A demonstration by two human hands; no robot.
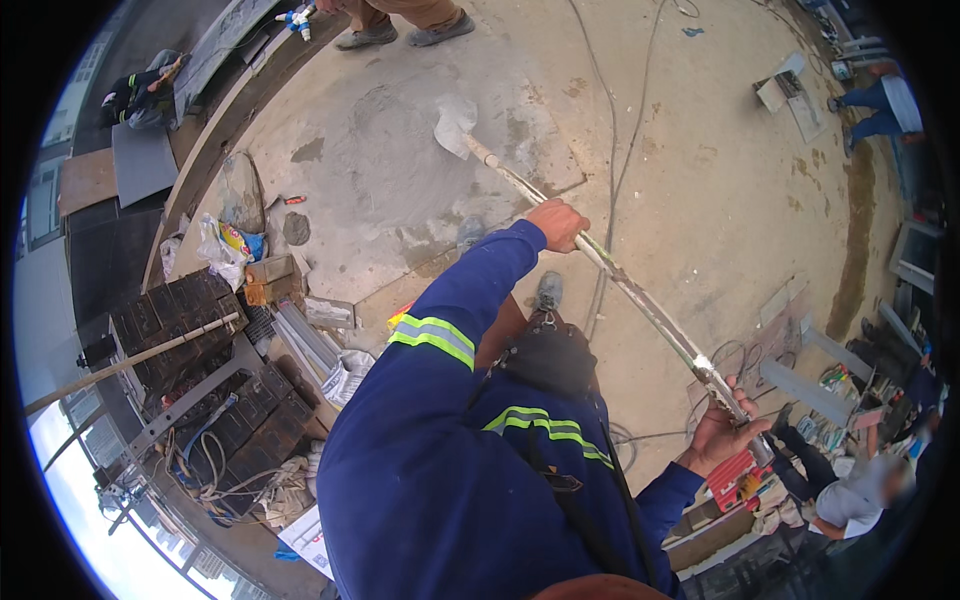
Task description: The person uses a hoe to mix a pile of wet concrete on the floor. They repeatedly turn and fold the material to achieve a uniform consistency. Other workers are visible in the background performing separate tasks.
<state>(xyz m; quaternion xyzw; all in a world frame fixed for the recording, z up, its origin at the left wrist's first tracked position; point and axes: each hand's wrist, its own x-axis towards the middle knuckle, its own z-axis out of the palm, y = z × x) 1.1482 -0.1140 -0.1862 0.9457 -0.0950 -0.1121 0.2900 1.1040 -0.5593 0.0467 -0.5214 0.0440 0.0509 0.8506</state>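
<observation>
A long-handled shovel runs diagonally across the view, its pale, coated blade (455, 127) resting on a spread of grey cement-like material (390, 161) on the floor. My left hand (559, 225) grips the worn, spattered handle (645, 304) at about its middle. Near the handle's end, my right hand (724, 431) is wrapped around it from below, palm turned up. Both arms are in blue sleeves; the left one has a reflective band. Below my left hand, one of my shoes (550, 291) shows on the floor.
Another person's shoes (441, 30) stand beyond the grey spread. Cables (615, 142) cross the floor to the right. At left lie plastic bags (223, 251), a block (268, 279) and dark stacked pieces (169, 315). Other people are at the far left and right.
</observation>
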